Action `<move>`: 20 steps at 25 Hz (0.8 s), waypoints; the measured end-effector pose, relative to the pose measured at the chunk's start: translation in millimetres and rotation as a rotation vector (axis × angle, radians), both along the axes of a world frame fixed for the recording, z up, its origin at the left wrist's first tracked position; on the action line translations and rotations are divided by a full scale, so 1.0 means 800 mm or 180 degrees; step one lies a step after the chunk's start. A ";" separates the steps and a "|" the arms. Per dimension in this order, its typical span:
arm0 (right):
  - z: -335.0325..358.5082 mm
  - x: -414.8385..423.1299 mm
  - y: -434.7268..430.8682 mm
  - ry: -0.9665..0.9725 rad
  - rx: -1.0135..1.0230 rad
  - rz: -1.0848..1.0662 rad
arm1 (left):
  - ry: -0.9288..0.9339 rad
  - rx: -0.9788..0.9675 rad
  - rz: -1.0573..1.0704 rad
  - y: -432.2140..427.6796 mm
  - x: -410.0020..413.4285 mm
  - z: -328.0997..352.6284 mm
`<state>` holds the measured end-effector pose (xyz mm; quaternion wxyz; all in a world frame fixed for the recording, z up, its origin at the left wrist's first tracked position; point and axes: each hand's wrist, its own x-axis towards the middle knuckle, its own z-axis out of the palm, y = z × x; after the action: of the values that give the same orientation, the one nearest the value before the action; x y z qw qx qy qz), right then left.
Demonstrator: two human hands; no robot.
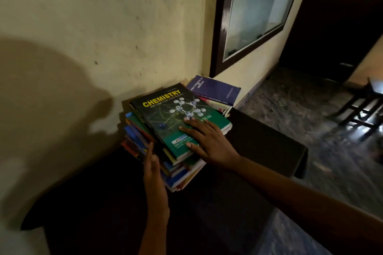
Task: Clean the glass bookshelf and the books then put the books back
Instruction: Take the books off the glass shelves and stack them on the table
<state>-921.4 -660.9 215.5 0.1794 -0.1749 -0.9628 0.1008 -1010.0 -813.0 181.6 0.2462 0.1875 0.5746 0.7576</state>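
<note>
Book stack under right hand, beside left hand.

A stack of books sits on the table against the wall, with the Chemistry book on top and a second pile just behind it. The right hand lies flat on the Chemistry book, and the left hand stands edgewise against the stack's near side. The glass bookshelf is set in the wall above and to the right.

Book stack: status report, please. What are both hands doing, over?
Right hand flat on Chemistry book atop stack. Left hand open, fingers straight at stack's side. Second pile close behind; nothing blocking.
</note>
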 end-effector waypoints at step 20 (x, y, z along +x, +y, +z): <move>-0.192 0.591 0.112 -0.0804 -0.3195 -0.1698 | 0.0896 -0.1764 -0.1790 0.169 0.396 -0.070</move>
<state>-448.5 -571.0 62.3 -0.0225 -0.4857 -0.7337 0.4746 -693.0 -677.5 125.9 0.4037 0.3654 0.7112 0.4446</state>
